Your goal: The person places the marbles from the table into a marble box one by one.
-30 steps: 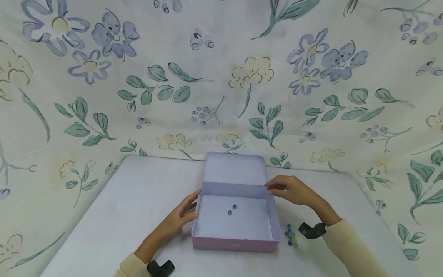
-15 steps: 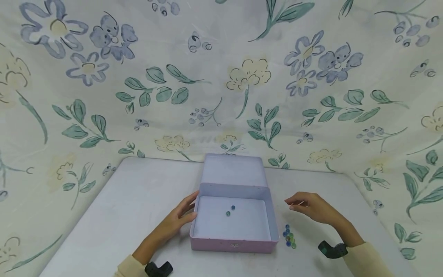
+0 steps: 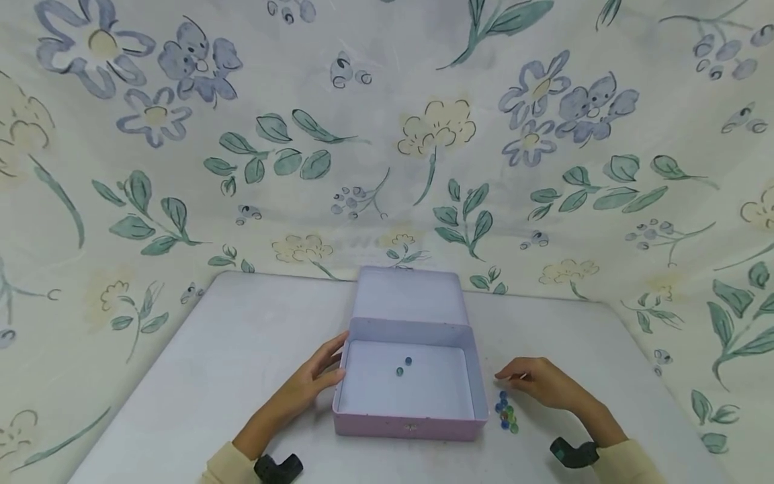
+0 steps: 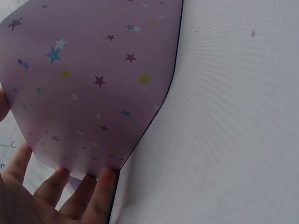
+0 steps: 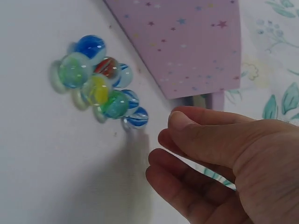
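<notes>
A pink tin box with its lid folded back stands on the table. Inside it lie a blue marble and a green marble. My left hand rests against the box's left side; in the left wrist view its fingertips touch the star-printed wall. To the right of the box sits a cluster of several glass marbles, blue, green, yellow and red. Just behind this cluster hovers my right hand, fingers loosely bent, with nothing visible between thumb and fingertips.
A white table carries everything. Behind it hangs a flower-printed cloth, close to the open lid. Dark wrist cameras are worn at the left wrist and right wrist.
My right hand has left the box's back right corner and come right and nearer, down toward the marble cluster. My left hand has stayed at the box; both marbles inside lie still.
</notes>
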Tool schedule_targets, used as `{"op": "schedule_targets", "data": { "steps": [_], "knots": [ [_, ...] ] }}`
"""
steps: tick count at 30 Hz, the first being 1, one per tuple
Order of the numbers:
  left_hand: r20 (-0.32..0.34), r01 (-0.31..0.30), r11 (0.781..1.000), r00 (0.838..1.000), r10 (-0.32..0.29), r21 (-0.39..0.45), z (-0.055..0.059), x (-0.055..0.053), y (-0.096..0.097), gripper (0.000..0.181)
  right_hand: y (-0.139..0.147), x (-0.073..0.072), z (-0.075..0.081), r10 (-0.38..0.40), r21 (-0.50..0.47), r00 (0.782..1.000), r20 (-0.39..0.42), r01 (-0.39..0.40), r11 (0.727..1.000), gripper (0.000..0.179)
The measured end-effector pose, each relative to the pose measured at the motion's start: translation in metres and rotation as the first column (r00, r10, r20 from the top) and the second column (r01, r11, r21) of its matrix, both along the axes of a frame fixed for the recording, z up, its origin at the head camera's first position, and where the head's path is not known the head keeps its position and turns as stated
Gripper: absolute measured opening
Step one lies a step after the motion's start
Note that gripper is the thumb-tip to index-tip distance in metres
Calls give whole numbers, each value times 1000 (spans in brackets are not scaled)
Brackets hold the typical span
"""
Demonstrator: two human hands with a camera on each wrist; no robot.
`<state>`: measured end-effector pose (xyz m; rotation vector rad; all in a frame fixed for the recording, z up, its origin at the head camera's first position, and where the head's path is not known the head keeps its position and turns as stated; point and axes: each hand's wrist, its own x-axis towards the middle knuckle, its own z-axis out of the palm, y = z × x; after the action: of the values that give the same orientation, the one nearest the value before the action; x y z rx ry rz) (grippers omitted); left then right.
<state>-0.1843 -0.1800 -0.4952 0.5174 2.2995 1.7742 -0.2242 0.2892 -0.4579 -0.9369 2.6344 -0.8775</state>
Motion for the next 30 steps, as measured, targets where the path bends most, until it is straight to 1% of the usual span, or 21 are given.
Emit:
{"op": "schedule_targets", "data": {
  "steps": [2,7,10,15,17,21,25,30],
  "knots": [
    [-4,1,1000,1000,-1,-1,1,-1,-1,63,-1,0,-1,13,0,1000,-10,-13,1000,22],
    [-18,-12,1000,1000,12,-7,0,-2,-1,64,-5,0,-4,26,-3,1000,-2,-26,1000,20],
    [-14,-14,1000,1000,14,-5,-1,-1,-1,64,-7,0,-6,29,-7,1000,2,-29,1000,19],
    [-6,-3,1000,1000,3,2,-2,-1,-1,64,-9,2,-8,34,-12,999,-13,-34,999,18],
    [-7,-4,1000,1000,4,5,-1,-1,-1,64,-9,3,-9,38,-11,999,-31,-38,999,17],
    [-10,-12,1000,1000,12,-1,0,-3,-1,64,-11,3,-9,43,5,998,-54,-43,999,17],
    [4,-18,1000,1000,18,-9,0,-3,-1,64,-12,4,-8,43,44,998,-50,-40,998,15],
    [12,-4,1000,1000,4,-9,0,-2,-2,64,-12,9,-8,48,63,996,-80,-43,997,11]
  ]
}}
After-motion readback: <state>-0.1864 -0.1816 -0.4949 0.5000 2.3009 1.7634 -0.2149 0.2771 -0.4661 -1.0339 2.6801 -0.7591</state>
